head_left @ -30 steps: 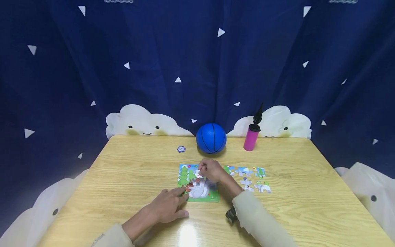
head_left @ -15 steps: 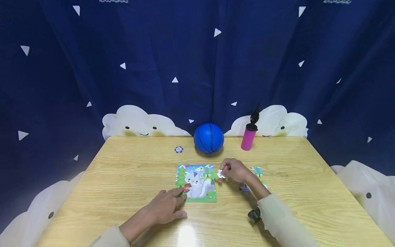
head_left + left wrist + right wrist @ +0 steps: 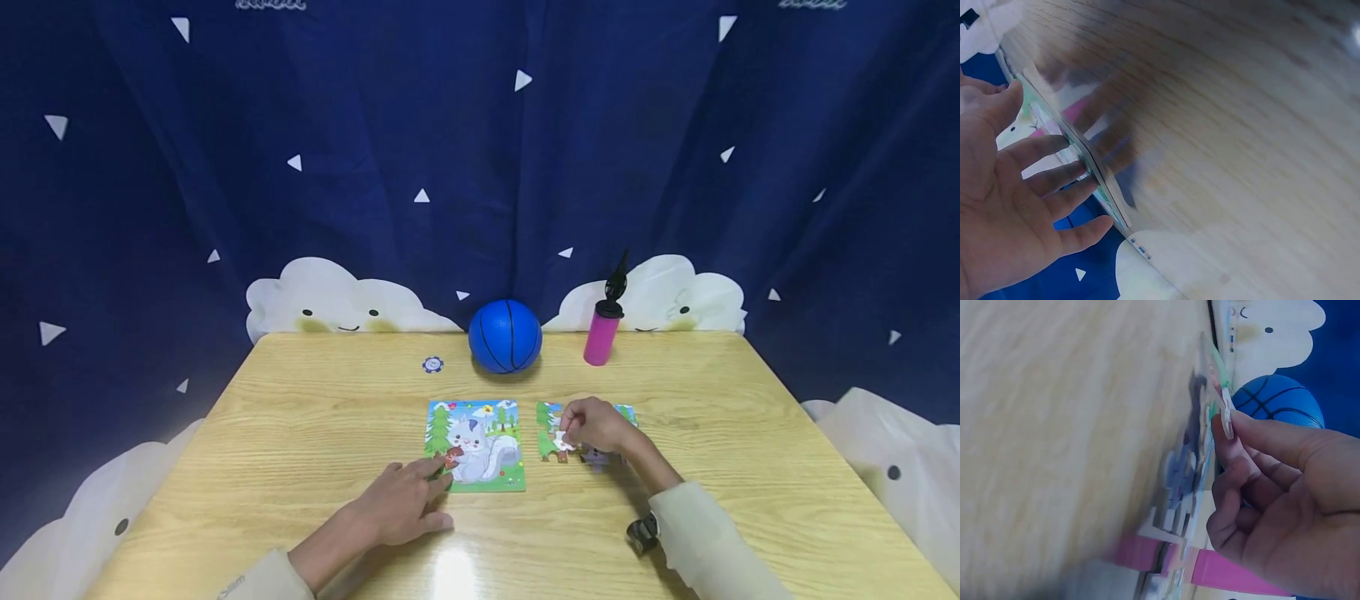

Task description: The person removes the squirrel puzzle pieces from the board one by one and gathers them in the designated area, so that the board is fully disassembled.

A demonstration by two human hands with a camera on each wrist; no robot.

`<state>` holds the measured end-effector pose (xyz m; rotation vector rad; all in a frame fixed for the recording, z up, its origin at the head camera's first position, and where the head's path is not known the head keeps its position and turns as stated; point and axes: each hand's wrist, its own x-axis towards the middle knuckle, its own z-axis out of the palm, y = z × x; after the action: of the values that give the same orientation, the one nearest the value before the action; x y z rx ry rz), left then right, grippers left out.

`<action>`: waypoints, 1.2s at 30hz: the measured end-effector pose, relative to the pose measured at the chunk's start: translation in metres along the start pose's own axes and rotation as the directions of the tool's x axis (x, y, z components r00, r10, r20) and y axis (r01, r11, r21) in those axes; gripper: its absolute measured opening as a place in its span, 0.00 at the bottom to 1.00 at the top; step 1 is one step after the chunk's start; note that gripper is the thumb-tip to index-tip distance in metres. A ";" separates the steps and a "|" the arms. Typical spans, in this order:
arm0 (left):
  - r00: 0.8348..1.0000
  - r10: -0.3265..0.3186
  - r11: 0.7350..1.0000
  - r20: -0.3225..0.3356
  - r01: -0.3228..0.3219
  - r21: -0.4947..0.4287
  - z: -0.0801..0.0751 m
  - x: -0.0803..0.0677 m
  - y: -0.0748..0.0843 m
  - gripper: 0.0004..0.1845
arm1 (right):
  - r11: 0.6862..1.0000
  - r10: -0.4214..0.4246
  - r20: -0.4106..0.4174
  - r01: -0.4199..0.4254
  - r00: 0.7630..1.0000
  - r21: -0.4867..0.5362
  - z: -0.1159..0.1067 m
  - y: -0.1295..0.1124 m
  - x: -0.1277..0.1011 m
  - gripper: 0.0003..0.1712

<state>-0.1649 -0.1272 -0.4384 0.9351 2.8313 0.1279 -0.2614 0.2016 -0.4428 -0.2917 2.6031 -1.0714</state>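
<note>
A wooden table (image 3: 300,417) stood before a dark blue curtain (image 3: 375,125) printed with white triangles and smiling clouds. At the table's far edge sat a blue ball (image 3: 505,336), with a pink pump (image 3: 601,333) upright to its right and a small round token (image 3: 432,364) to its left. Near the middle lay a puzzle board (image 3: 476,434) showing a grey cartoon animal among trees. The person's left hand (image 3: 405,501) lay flat on the table, fingers straight, the fingertips (image 3: 442,468) touching the board's near left corner. To the right of the board, the right hand (image 3: 597,426) pinched a puzzle piece (image 3: 561,442) between thumb and curled fingers, low over the loose pieces (image 3: 548,414) spread on the table just beside the board. Cream sleeves covered both forearms.
</note>
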 end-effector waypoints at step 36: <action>0.998 0.042 0.999 -0.040 -0.043 -0.015 -0.001 0.002 -0.001 0.35 | 0.987 -0.158 0.016 0.158 0.987 -0.036 0.042 -0.041 0.011 0.02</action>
<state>-0.1668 -0.1267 -0.4375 1.0011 2.8431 0.1751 -0.2536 0.1427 -0.4439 -0.5201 2.6267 -1.0683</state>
